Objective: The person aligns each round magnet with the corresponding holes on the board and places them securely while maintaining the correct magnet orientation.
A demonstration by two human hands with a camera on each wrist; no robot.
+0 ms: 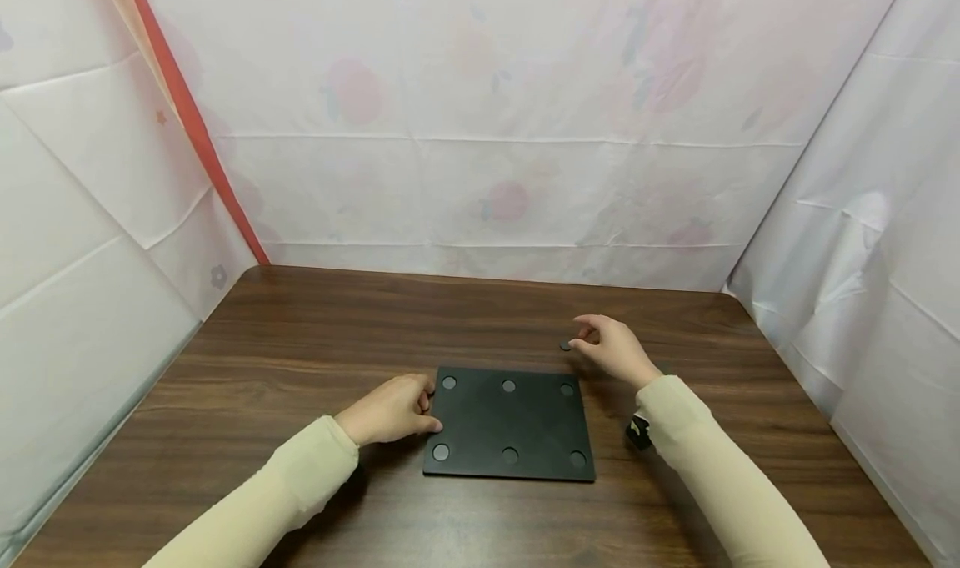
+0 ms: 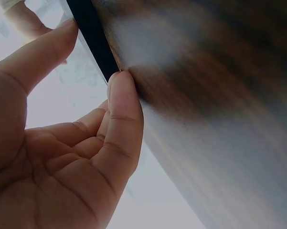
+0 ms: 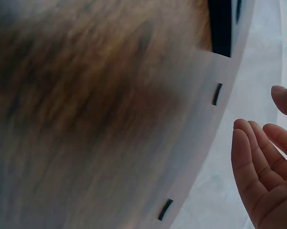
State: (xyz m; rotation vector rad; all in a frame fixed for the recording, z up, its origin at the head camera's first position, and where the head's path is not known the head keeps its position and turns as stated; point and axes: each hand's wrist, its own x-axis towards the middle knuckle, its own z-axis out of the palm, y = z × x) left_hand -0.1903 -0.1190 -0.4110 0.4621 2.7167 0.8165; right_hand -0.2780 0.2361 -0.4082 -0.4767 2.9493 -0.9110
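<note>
A flat black board [image 1: 517,426] with several round spots in two rows lies on the table. Some spots look lighter grey than others; I cannot tell whether they are recesses or discs. My left hand [image 1: 392,409] holds the board's left edge, thumb on the rim and curled fingers against the side; the left wrist view shows fingertips [image 2: 120,78] touching the dark edge. Beyond the board's far right corner lies a small black disc [image 1: 566,346]. Over it hovers my right hand [image 1: 611,351], thumb and fingers apart, nothing between them. The right wrist view shows two discs [image 3: 217,94] on the table.
The brown wood-grain table [image 1: 360,309] extends around the board. A pale patterned curtain [image 1: 480,193] hangs behind it, with further white cloth [image 1: 892,301] along the right side. A red strip [image 1: 197,126] runs down the left corner. A dark wrist device [image 1: 639,432] sits under the right sleeve.
</note>
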